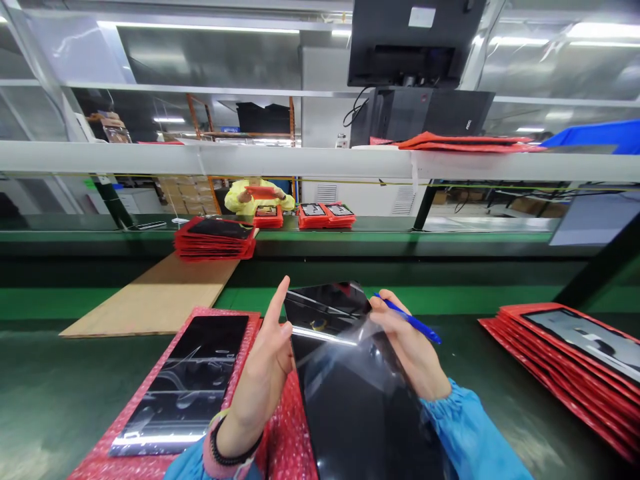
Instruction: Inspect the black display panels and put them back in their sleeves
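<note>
A glossy black screen panel (367,400) is tilted up in front of me, a clear film partly lifted across its upper part. My left hand (270,360) holds its left edge, index finger stretched upward and thumb near the edge. At the upper right edge, the fingers of my right hand (407,343) pinch the film or the panel's edge; I cannot tell which. A blue pen (413,320) is also tucked in that hand, pointing out to the right. To the left, another black screen panel (187,380) under clear film lies on red bubble wrap (120,433).
At right stands a stack of red bubble pouches (565,373) topped by a panel. Another red stack (215,247) is on a brown board (155,293). Beyond the green ledge, a person in yellow (260,195) holds a red pouch. A monitor (415,40) hangs overhead.
</note>
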### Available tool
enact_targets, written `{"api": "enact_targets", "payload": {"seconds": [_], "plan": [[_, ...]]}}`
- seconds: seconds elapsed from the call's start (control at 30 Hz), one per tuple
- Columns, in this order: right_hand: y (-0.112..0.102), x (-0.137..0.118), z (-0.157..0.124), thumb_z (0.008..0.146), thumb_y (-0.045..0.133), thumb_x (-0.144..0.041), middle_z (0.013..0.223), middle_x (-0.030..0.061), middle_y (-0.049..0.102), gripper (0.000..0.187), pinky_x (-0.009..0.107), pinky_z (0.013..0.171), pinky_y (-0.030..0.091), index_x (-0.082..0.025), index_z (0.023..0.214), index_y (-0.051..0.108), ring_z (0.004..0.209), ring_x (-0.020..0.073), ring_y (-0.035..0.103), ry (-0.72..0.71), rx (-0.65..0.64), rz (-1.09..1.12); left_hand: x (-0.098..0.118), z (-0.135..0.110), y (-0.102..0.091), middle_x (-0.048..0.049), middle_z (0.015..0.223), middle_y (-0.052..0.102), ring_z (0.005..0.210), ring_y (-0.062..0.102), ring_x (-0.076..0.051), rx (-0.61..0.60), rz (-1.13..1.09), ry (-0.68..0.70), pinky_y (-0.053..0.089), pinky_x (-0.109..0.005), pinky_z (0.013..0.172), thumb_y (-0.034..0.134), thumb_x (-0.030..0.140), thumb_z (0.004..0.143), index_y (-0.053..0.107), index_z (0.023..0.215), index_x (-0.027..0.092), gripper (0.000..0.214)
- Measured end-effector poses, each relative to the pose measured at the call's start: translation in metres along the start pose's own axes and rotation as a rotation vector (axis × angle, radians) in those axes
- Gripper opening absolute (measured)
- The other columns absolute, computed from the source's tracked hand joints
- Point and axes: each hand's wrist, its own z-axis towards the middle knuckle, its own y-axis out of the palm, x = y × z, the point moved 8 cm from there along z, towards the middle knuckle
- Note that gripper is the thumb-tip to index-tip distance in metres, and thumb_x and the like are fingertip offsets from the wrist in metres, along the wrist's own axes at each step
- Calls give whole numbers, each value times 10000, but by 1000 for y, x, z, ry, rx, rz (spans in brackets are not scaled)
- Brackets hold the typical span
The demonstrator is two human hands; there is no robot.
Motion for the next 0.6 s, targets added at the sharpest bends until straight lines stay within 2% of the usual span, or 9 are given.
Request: {"api": "enact_targets", "payload": {"seconds": [0.1, 0.17, 0.27, 0.33, 0.4, 0.5, 0.6], "plan": [[7, -4, -5, 618, 763, -124, 971, -38, 718, 398, 335, 956, 442, -290, 915, 557, 1098, 212, 613, -80, -64, -94, -1, 3, 1, -3, 1014, 697, 876, 649, -198, -6, 4, 7, 497, -331, 836, 617, 391, 799, 266, 1461, 367, 750], [12, -8, -8, 669, 757, -162, 1165, -20, 680, 387, 354, 1047, 365, -305, 959, 544, 1237, 211, 522, -150, -101, -145, -4, 6, 1, 13, 1163, 661, 1049, 617, -214, -17, 50, 10, 474, -315, 906, 704, 328, 742, 263, 1451, 400, 838], [5, -11, -6, 774, 695, -246, 1347, 5, 577, 305, 387, 1098, 309, -314, 1019, 525, 1323, 211, 438, -255, -103, -243, -9, 12, -9, 80, 1469, 420, 1304, 432, -204, 21, 181, 16, 370, -247, 1027, 758, 234, 695, 301, 1420, 450, 883], [-15, -10, 3, 812, 660, -303, 1351, 32, 573, 249, 405, 1094, 319, -303, 1018, 520, 1333, 221, 427, -307, -62, -318, -15, 16, -22, 123, 1555, 252, 1401, 272, -199, 76, 236, -3, 287, -234, 1086, 739, 216, 705, 326, 1407, 454, 849], [-43, -4, 15, 796, 679, -342, 1286, 75, 614, 255, 427, 1092, 320, -270, 995, 537, 1300, 251, 469, -316, -17, -390, -23, 21, -37, 120, 1568, 220, 1433, 181, -198, 137, 261, -46, 222, -263, 1124, 690, 270, 753, 333, 1413, 431, 767], [-85, 18, 31, 749, 740, -341, 1112, 92, 686, 275, 475, 1022, 399, -213, 936, 585, 1164, 288, 582, -236, -14, -509, -39, 28, -58, 74, 1574, 212, 1443, 128, -175, 188, 310, -112, 130, -284, 1149, 567, 382, 846, 308, 1446, 346, 654], [-105, 48, 35, 848, 668, -280, 993, 53, 696, 172, 463, 899, 498, -149, 954, 632, 970, 229, 661, -124, -97, -617, -60, 33, -76, 38, 1594, 86, 1447, 49, -165, 208, 358, -192, 96, -297, 1152, 507, 386, 873, 206, 1488, 259, 696]]}}
